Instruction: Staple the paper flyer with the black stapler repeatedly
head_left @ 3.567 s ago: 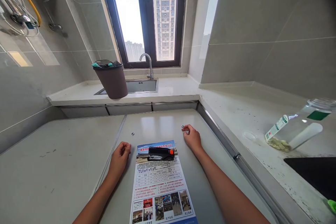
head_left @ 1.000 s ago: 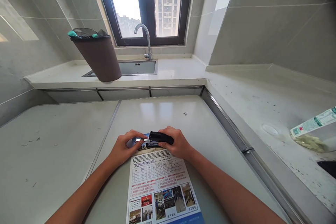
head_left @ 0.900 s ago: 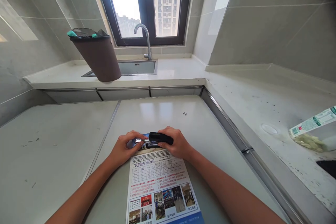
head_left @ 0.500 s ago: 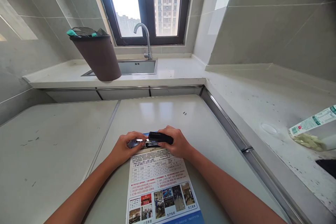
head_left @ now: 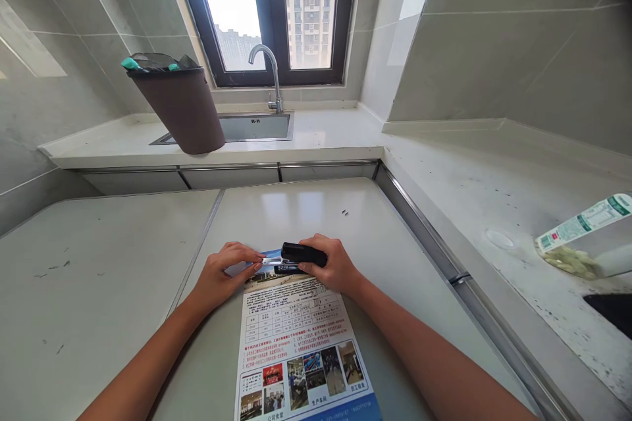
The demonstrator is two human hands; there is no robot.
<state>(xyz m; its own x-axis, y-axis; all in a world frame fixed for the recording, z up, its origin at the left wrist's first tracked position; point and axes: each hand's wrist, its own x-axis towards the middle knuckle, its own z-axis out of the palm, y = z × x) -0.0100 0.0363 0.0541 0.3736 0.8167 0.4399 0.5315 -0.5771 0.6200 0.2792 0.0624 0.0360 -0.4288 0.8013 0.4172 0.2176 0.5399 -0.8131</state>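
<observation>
Stapler (head_left: 296, 252) clasped in right hand (head_left: 332, 263), at far end of flyer (head_left: 296, 325); left hand (head_left: 223, 274), now drawn farther left, pinches metal slide (head_left: 272, 261), baring more between grips: stapler likely opening. Small dark pieces (head_left: 345, 212) beyond right hand.

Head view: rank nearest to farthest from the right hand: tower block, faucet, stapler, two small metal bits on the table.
From the right hand:
1. Stapler: in its grip.
2. Metal bits: on the table, just beyond the hand; too close together to rank individually.
3. Faucet: far counter.
4. Tower block: outside the window.
</observation>
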